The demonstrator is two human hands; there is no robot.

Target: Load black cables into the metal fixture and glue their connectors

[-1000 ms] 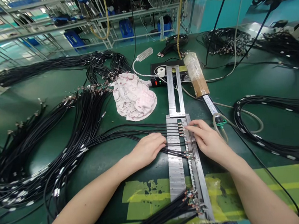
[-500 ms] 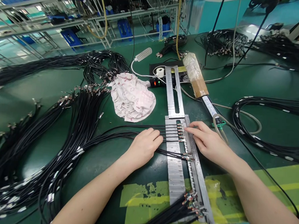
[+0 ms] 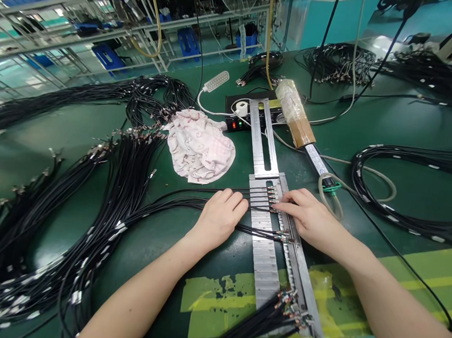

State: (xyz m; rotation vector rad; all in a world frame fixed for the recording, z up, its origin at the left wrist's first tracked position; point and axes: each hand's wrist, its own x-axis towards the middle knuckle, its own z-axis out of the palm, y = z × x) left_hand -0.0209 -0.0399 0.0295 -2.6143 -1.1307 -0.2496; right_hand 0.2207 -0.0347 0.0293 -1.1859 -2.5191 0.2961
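Observation:
A slotted metal fixture runs lengthwise before me, with several black cables laid across it from the left. Small metal connectors at the cable ends sit in a row along the fixture. My left hand is closed over the cables just left of the fixture, its fingertips partly hidden. At the connector row, my right hand has its index finger stretched to a lower connector, touching or nearly touching it. A second group of connectors lies lower on the fixture.
Thick black cable bundles cover the left of the green table. A crumpled pale cloth lies beyond my left hand. Behind the fixture stand a black box and a wrapped handle. More cables lie at the near edge.
My right hand has moved slightly left and down along the connector row, its index finger now at a lower connector. My left hand has barely shifted.

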